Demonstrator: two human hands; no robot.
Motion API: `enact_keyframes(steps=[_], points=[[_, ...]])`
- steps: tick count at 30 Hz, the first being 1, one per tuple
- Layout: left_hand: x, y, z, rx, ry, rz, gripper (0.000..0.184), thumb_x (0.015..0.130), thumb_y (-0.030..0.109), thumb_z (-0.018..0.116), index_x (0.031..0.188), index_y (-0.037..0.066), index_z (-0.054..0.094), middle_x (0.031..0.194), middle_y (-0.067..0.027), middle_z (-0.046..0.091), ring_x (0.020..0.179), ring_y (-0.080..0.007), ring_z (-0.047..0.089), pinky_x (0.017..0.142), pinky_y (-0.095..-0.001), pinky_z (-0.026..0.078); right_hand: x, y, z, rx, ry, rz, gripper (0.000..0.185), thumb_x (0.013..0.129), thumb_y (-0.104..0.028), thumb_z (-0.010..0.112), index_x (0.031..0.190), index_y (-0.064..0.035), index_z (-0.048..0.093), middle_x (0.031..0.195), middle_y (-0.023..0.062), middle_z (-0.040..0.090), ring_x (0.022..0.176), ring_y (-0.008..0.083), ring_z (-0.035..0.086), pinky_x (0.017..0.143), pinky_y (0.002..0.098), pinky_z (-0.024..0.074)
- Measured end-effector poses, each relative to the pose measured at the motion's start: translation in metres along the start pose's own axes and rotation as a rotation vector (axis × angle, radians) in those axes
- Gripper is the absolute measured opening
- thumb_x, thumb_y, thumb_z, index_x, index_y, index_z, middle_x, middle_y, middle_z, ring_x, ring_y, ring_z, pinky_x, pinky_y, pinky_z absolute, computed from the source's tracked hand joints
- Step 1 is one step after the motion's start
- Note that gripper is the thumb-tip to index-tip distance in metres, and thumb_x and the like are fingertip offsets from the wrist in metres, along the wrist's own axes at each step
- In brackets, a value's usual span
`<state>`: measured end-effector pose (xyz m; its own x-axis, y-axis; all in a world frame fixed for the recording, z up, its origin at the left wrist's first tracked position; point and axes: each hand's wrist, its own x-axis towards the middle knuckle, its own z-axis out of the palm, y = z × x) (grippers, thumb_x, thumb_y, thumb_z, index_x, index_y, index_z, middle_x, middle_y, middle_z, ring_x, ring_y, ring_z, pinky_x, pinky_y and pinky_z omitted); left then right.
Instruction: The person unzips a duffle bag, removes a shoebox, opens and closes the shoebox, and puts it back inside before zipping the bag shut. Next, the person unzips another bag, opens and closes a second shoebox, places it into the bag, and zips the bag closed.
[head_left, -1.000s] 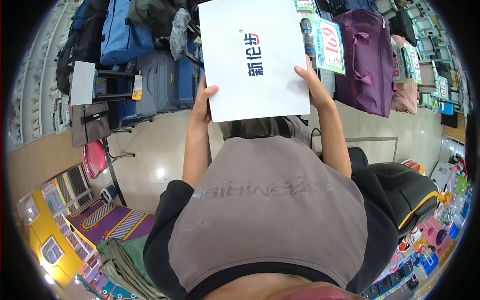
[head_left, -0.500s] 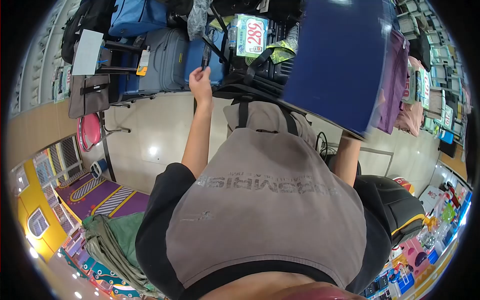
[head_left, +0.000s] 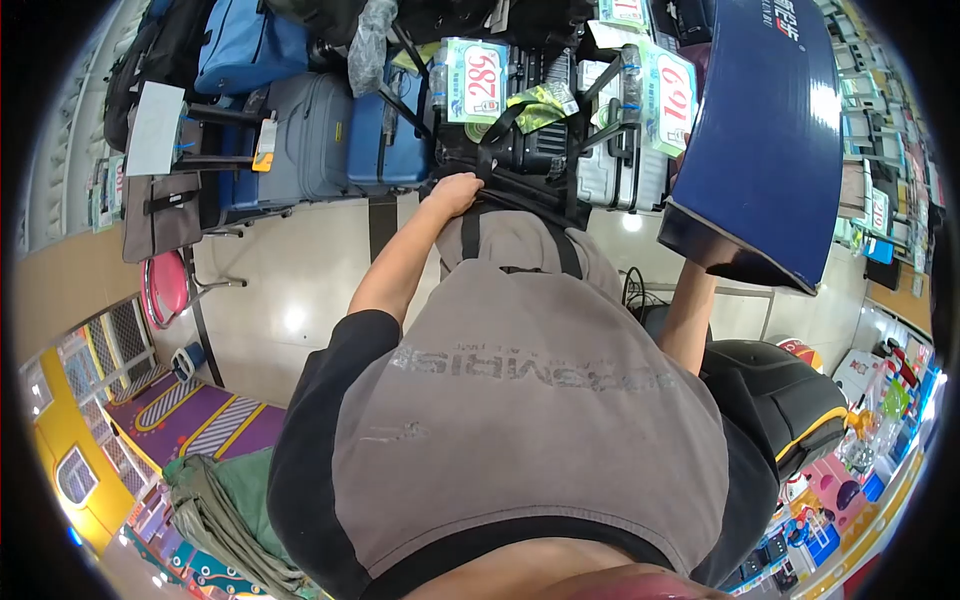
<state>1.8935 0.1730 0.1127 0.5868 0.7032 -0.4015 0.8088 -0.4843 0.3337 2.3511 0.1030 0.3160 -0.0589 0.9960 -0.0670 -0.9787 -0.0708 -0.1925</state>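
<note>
A large dark blue box (head_left: 765, 140) is up in the air at the right, tilted, with its lower end face turned toward me. My right forearm runs up to its underside; my right hand is hidden by the box, which it holds up. My left hand (head_left: 457, 192) is closed at the left edge of a black bag (head_left: 530, 190) with two long straps, low in front of my apron (head_left: 530, 380). The bag stands against a black ribbed suitcase (head_left: 540, 140). A yellow-green packet (head_left: 543, 106) lies above the bag.
Behind the bag stand a blue suitcase (head_left: 385, 145), a grey suitcase (head_left: 308, 130) and a silver suitcase (head_left: 622, 175). Price cards (head_left: 475, 80) hang above. A pink stool (head_left: 165, 288) is at left, a black and yellow backpack (head_left: 770, 395) at right.
The blue box has swung right and tilted, uncovering the silver suitcase and a price card. My left hand has moved down and right from beside the blue suitcase to the black bag's edge.
</note>
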Motion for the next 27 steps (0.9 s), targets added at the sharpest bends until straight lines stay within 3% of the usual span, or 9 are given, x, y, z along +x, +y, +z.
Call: enact_keyframes(steps=[2,5,11,15,19,20,21,24,27], points=[[0.006,0.001,0.002,-0.022,0.111,0.095,0.019,0.095,0.011,0.049,0.102,0.005,0.065,0.099,-0.0171,0.066,0.096,-0.0368,0.067,0.083,-0.0476,0.055,0.001,-0.004,0.003,0.01,-0.028,0.008,0.087,0.087,-0.039,0.072,0.15,0.0053,0.032,0.134,0.0228,0.05,0.113,0.0378,0.055,0.095,0.0441,0.0522],[-0.006,0.032,-0.021,-0.15,0.321,0.24,0.008,0.092,0.008,0.052,0.095,0.005,0.059,0.089,-0.0149,0.062,0.088,-0.0359,0.066,0.076,-0.0466,0.054,0.003,-0.009,0.009,0.032,-0.046,0.024,0.089,0.087,-0.038,0.073,0.152,0.0059,0.03,0.136,0.0234,0.049,0.114,0.0392,0.054,0.097,0.0449,0.0515],[-0.069,0.103,-0.161,-0.238,0.387,0.259,0.011,0.085,0.003,0.061,0.094,0.005,0.057,0.09,-0.0154,0.062,0.086,-0.0362,0.065,0.074,-0.0446,0.053,0.003,-0.009,0.022,0.057,-0.06,0.071,0.094,0.088,-0.037,0.075,0.154,0.007,0.025,0.139,0.0247,0.046,0.117,0.0418,0.051,0.099,0.0463,0.05],[-0.093,0.106,-0.245,-0.37,0.597,0.074,0.02,0.083,0.002,0.061,0.103,0.003,0.064,0.095,-0.0209,0.068,0.09,-0.0415,0.065,0.078,-0.0463,0.052,0.004,-0.022,0.0,0.079,-0.053,0.032,0.1,0.087,-0.036,0.077,0.156,0.008,0.02,0.144,0.0267,0.042,0.12,0.0453,0.048,0.102,0.0481,0.0477],[-0.098,0.083,-0.283,-0.663,0.746,-0.079,0.009,0.093,0.008,0.062,0.097,0.001,0.067,0.077,-0.0078,0.061,0.072,-0.015,0.058,0.068,-0.0306,0.045,0.011,-0.035,-0.014,0.115,-0.126,0.169,0.094,0.089,-0.035,0.075,0.156,0.007,0.024,0.143,0.0275,0.045,0.123,0.0422,0.048,0.104,0.0463,0.0465],[-0.095,0.075,-0.283,-0.872,0.752,-0.057,0.01,0.097,0.008,0.061,0.096,-0.001,0.066,0.078,0.001,0.057,0.076,-0.0065,0.048,0.067,-0.0257,0.041,0.008,-0.024,0.005,0.172,-0.055,0.132,0.094,0.089,-0.035,0.074,0.156,0.0063,0.023,0.143,0.0276,0.046,0.124,0.0418,0.048,0.104,0.0464,0.0464],[-0.097,0.068,-0.284,-0.981,0.752,-0.058,0.011,0.099,0.006,0.058,0.095,0.0,0.067,0.084,0.0034,0.06,0.076,-0.0068,0.05,0.069,-0.0245,0.041,0.007,-0.024,-0.001,0.176,-0.121,0.138,0.091,0.091,-0.033,0.073,0.157,0.0053,0.023,0.144,0.027,0.045,0.125,0.0422,0.048,0.105,0.0477,0.046],[-0.121,0.074,-0.295,-1.502,0.715,-0.282,0.014,0.101,0.006,0.055,0.106,0.003,0.068,0.098,-0.0023,0.069,0.087,-0.0092,0.065,0.078,-0.0234,0.05,0.005,-0.025,-0.014,0.214,-0.261,0.15,0.087,0.094,-0.029,0.07,0.158,0.0029,0.021,0.147,0.0249,0.043,0.13,0.0433,0.045,0.11,0.0511,0.0445],[-0.137,0.049,-0.281,-1.816,0.494,-0.198,0.024,0.101,0.005,0.049,0.121,-0.001,0.062,0.112,-0.012,0.073,0.102,-0.0198,0.072,0.089,-0.0323,0.059,0.004,-0.025,-0.013,0.311,-0.287,0.164,0.085,0.096,-0.027,0.068,0.159,0.0021,0.02,0.149,0.0227,0.041,0.133,0.044,0.043,0.113,0.0531,0.0426]])
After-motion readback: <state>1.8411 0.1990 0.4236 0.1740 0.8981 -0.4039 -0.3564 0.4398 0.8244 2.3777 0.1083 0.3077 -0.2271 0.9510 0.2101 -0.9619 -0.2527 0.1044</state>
